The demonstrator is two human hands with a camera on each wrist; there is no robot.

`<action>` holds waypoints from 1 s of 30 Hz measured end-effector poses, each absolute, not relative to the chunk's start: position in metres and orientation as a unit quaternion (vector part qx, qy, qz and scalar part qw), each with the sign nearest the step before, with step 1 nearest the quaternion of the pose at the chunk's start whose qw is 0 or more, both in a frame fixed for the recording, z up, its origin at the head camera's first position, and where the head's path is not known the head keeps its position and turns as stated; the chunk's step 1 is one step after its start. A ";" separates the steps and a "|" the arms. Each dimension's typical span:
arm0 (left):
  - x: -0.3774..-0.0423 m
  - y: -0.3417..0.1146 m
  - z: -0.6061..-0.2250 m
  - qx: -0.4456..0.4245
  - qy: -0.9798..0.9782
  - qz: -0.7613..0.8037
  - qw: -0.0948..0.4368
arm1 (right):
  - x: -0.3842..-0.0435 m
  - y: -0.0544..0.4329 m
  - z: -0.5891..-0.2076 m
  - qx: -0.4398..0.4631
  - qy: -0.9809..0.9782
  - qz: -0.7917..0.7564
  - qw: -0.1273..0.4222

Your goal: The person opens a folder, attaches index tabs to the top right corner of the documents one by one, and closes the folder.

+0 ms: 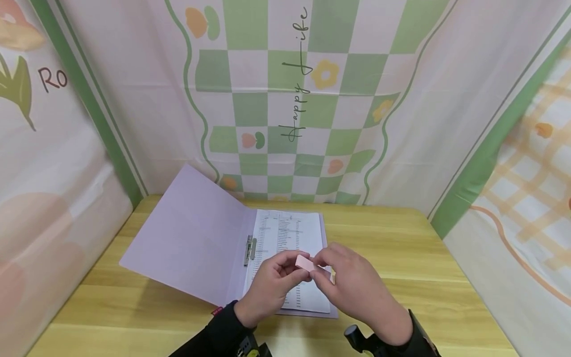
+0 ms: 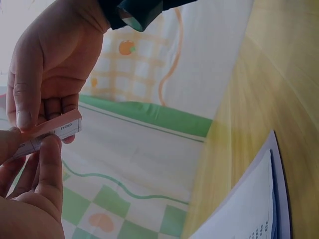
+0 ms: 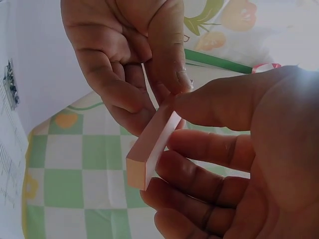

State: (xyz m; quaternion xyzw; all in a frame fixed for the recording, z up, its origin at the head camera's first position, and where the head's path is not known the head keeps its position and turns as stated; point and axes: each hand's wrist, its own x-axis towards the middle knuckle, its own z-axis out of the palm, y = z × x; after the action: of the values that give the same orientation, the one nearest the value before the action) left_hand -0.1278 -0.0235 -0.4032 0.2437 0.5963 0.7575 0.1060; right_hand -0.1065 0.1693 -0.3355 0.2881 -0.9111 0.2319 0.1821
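And there it was, the small pink oblong block (image 1: 305, 264), up above a spread lilac folder (image 1: 192, 238), the left hand (image 1: 269, 281) at eight o'clock of it, the right hand (image 1: 354, 280) at four, thumbs and fingers of both pinching it! The left wrist view showed a white printed side; the right wrist view caught a plain peach end. Only the head view took in the whole folder, its cover angled up toward nine o'clock, a silver metal clip (image 1: 248, 251) and white printed sheets (image 1: 290, 229) inside. Below lay a yellow wood-grain table (image 1: 374, 228); at twelve o'clock hung a green-and-white checked curtain (image 1: 287, 109). "Happy Life" climbed that curtain, "RO" stood at ten o'clock on a white side curtain (image 1: 53, 153), and the block's upside-down lettering looked like "deli".
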 end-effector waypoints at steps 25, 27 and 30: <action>-0.124 -0.023 -0.400 0.255 0.669 0.695 0.068 | -0.119 0.177 -0.331 0.176 -0.889 0.419 -0.050; -0.123 -0.022 -0.400 0.258 0.671 0.691 0.066 | -0.121 0.178 -0.331 0.157 -0.886 0.431 -0.069; -0.121 -0.022 -0.399 0.262 0.675 0.687 0.063 | -0.122 0.179 -0.330 0.142 -0.881 0.442 -0.090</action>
State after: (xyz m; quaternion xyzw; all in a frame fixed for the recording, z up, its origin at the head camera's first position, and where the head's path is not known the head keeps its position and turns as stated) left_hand -0.1208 -0.0216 -0.3992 0.2619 0.6751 0.6868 0.0632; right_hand -0.1223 0.1788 -0.3304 0.1423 -0.8811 0.4420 -0.0902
